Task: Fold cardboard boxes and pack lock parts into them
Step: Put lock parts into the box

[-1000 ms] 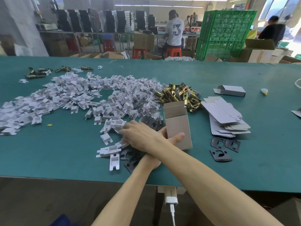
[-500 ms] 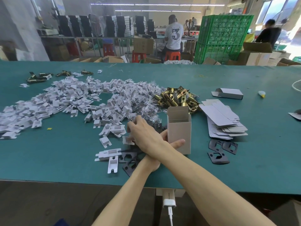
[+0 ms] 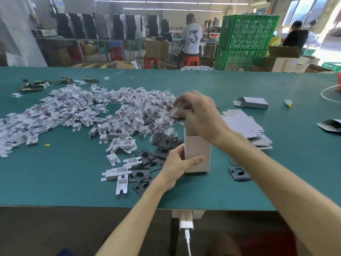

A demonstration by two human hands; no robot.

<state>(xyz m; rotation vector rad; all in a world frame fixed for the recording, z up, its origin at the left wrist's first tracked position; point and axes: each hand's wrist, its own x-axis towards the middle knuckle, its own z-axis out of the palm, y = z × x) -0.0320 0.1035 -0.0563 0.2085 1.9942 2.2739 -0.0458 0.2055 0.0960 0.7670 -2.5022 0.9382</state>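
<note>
A small brown cardboard box (image 3: 198, 154) stands upright on the green table (image 3: 73, 172), its top open. My left hand (image 3: 177, 163) grips its lower left side, thumb across the front. Directly above the box opening, my right hand (image 3: 199, 115) pinches a white plastic insert (image 3: 174, 112), with a bit of brass showing beside it. The hand hides most of the brass latch pile behind. Black metal plates (image 3: 147, 163) lie to the left of the box.
A wide heap of white plastic inserts (image 3: 73, 111) covers the left of the table. Flat box blanks (image 3: 245, 126) are stacked right of the box, with a folded box (image 3: 252, 102) farther back. More black plates (image 3: 239, 173) lie at the right. People work at benches behind.
My right hand has lifted off the near pile of parts and risen above the box top with a part in its fingers. The box now stands upright in my left hand.
</note>
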